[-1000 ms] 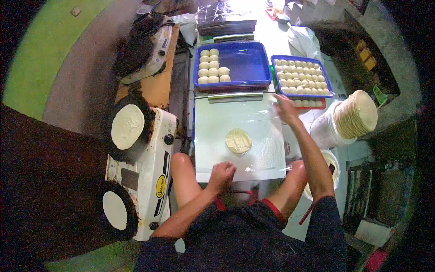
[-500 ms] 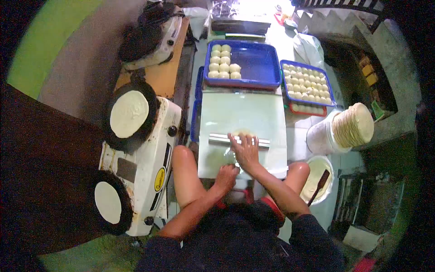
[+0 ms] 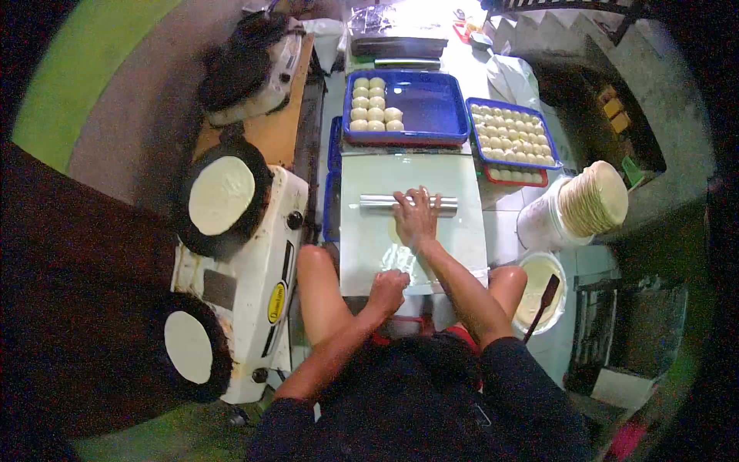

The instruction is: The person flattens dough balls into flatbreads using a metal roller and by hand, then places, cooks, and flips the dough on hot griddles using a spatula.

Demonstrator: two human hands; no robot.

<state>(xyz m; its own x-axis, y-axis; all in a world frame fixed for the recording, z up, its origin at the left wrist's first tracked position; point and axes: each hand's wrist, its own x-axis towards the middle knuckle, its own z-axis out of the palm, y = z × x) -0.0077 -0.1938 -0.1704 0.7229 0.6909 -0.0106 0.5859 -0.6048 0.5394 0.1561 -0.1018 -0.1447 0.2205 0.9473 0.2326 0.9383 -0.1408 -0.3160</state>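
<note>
Spreading its fingers over the metal rolling pin (image 3: 377, 202), your right hand (image 3: 416, 215) lies open on top of it. Versus half a second ago, the pin sits farther up the white board (image 3: 463, 250), gone from the near to the far side of the dough disc (image 3: 394, 229). Disc lies mid-board, partly hidden by your hand. Your left hand (image 3: 390, 289) stays curled in a loose fist at the board's near edge; can't tell if anything's inside.

Containers: beyond the board's far end, one large blue tray (image 3: 427, 100), 12 dough balls (image 3: 376, 103) in its left part. Right of the board's far end, one smaller blue tray (image 3: 519, 163), packed with balls, over one red tray (image 3: 517, 184) holding more. Right of the board, one bucket (image 3: 539, 221) with one stack of flat rounds (image 3: 589, 202); off its near right corner, one tub (image 3: 563, 296) of pale mix, one dark tool (image 3: 545, 299) across it. Left of the board, one stove (image 3: 269, 254), two black pans (image 3: 264, 179), one round in each.
</note>
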